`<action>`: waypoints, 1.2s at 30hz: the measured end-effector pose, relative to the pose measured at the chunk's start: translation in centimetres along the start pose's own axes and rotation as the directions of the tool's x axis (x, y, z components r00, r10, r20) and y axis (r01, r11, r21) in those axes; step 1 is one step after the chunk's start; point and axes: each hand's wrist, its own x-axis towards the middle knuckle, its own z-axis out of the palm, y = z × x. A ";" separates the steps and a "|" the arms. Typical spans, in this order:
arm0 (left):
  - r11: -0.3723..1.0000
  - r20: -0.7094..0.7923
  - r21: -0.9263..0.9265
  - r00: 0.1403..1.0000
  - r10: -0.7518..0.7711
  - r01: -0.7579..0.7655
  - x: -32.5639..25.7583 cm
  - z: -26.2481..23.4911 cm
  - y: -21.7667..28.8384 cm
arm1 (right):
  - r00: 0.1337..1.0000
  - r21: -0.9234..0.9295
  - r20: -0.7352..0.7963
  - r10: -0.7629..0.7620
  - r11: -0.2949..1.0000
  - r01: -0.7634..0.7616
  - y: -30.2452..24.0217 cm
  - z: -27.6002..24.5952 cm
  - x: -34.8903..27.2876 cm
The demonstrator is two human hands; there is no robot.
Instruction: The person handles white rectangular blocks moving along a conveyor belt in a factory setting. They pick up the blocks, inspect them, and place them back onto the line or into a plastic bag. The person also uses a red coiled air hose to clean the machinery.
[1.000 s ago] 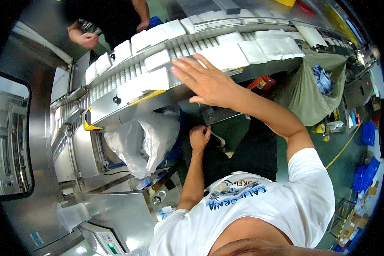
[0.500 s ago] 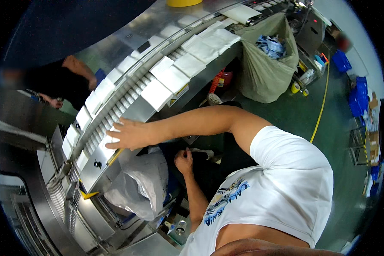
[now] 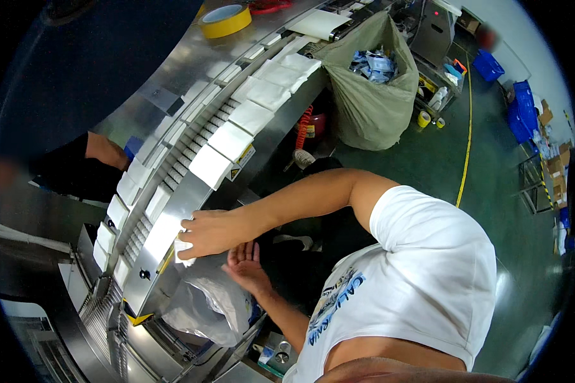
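My right hand (image 3: 212, 233) reaches over the near metal edge of a curved conveyor, its fingers closed on a crumpled white folded sheet (image 3: 184, 247). Just below and to the right, my left hand (image 3: 249, 270) is held palm up with its fingers stretched out, holding nothing. A large translucent plastic bag (image 3: 227, 300) hangs open under both hands. Flat white folded sheets (image 3: 211, 167) lie in a row along the near rail. More folded sheets (image 3: 117, 210) line the far side of the roller track (image 3: 186, 155), and a single white sheet (image 3: 158, 202) rests on the rollers.
A yellow tape roll (image 3: 225, 21) lies on the steel table beyond. At the far right stands a big olive sack (image 3: 364, 118) with blue-white packets inside. Across the conveyor, another person's arm (image 3: 107, 153) shows. Blue bins (image 3: 521, 115) line the right wall.
My right hand has moved from the conveyor edge toward the bag, with a white sheet gripped in it. My left hand has risen and its fingers have opened. The view has shifted somewhat.
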 end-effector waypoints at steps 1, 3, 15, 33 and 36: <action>0.984 0.126 -0.175 0.990 0.066 -0.043 -1.2 1.0 1.9 | 0.999 0.024 0.034 -0.019 1.000 0.018 -0.5 -0.5 -1.1; 0.973 0.172 -0.227 0.982 0.080 -0.040 -3.1 3.1 5.0 | 0.994 0.082 0.087 -0.068 0.995 0.061 -1.6 -1.5 -3.6; 1.000 0.056 0.026 0.998 -0.009 0.008 -7.7 8.6 3.9 | 0.982 0.101 0.068 -0.174 0.981 0.167 -3.5 -4.0 -12.8; 0.907 0.028 0.317 0.959 0.282 -0.276 -8.2 16.4 2.0 | 0.685 0.934 0.330 0.649 -0.118 -0.338 -3.5 -7.6 -19.0; 0.827 0.068 0.430 0.927 0.370 -0.362 -8.9 16.9 1.8 | 0.646 0.933 0.308 0.698 -0.089 -0.348 -3.7 -8.5 -19.1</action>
